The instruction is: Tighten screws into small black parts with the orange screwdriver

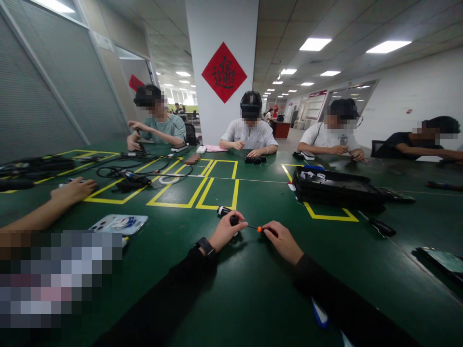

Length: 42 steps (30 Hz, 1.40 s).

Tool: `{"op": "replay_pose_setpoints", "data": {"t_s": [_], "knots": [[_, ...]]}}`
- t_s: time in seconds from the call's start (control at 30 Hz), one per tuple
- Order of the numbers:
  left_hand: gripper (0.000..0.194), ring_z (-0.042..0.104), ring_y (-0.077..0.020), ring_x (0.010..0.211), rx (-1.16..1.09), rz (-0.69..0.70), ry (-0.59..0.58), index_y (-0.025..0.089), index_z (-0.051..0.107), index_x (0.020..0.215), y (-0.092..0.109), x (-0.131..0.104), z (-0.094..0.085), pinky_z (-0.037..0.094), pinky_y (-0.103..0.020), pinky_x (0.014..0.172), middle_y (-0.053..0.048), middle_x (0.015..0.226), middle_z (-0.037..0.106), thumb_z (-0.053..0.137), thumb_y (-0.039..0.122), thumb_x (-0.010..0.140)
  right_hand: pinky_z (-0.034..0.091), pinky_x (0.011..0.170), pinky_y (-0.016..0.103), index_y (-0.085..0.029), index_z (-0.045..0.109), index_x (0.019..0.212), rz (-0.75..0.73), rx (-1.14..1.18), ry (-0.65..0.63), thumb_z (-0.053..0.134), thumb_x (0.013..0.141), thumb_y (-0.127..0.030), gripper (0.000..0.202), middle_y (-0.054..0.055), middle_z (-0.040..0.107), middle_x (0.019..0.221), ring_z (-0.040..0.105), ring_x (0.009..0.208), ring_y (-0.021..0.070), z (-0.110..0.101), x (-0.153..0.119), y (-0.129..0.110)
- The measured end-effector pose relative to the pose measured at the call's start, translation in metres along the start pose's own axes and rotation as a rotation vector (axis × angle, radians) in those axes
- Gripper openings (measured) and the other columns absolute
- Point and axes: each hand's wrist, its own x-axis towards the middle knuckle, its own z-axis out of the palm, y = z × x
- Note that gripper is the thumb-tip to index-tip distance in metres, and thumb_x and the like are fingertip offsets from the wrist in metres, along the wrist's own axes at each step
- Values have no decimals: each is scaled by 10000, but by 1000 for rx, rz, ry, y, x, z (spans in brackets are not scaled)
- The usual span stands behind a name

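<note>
Angling in from five o'clock, right hand [284, 242] pinching orange-collared screwdriver [259, 229] over the worktop [253, 303], long axis crosswise, shaft toward nine o'clock, left hand [224, 232], from seven o'clock, gripping dark round part [234, 220].

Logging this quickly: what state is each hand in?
Left hand: closed on a small black part.
Right hand: closed on a thin-shafted tool with an orange collar.

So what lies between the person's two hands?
A thin shaft and an orange piece, from left hand to right hand, in the head view.
</note>
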Motion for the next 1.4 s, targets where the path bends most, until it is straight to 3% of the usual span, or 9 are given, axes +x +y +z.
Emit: {"op": "replay_pose_setpoints", "data": {"t_s": [0.27,0.47,0.73,1.0,1.13,1.4], "knots": [[291,446,-72,557,-12,9,-8,153,533,799,-3,1,-1,360,-190,519,26,676,500,638,370,635,419,811,304,-183,557,935,10,104,2,516,746,-227,198,24,580,909,540,849,147,3,-1,0],[296,463,-82,582,12,25,1,147,543,800,-2,1,-1,376,-198,540,19,683,506,651,356,619,411,796,330,-180,595,886,-4,9,-17,409,824,-248,208,56,586,894,525,863,172,1,-1,0],[299,438,-68,549,26,22,-10,151,536,798,-3,1,-1,344,-184,503,22,683,513,645,371,627,424,783,297,-179,537,893,-49,71,-2,514,747,-203,150,21,568,876,536,817,144,2,-3,-3],[305,459,-75,569,16,33,-2,155,543,809,-3,1,-2,366,-193,529,22,687,504,651,371,622,400,775,307,-175,588,804,-66,-45,14,404,827,-235,195,48,560,844,515,830,162,2,-1,-2],[300,455,-73,571,8,34,-12,153,539,818,-4,0,-1,365,-191,529,23,692,498,641,369,635,399,766,297,-178,557,858,-70,-61,39,476,776,-201,118,41,548,873,507,835,160,3,-2,-3],[294,461,-77,603,-6,34,-27,152,533,810,-4,1,-2,365,-195,563,25,698,498,650,354,631,405,757,293,-178,530,903,-42,-40,31,508,757,-220,153,33,542,886,510,821,153,6,-2,0]]}}
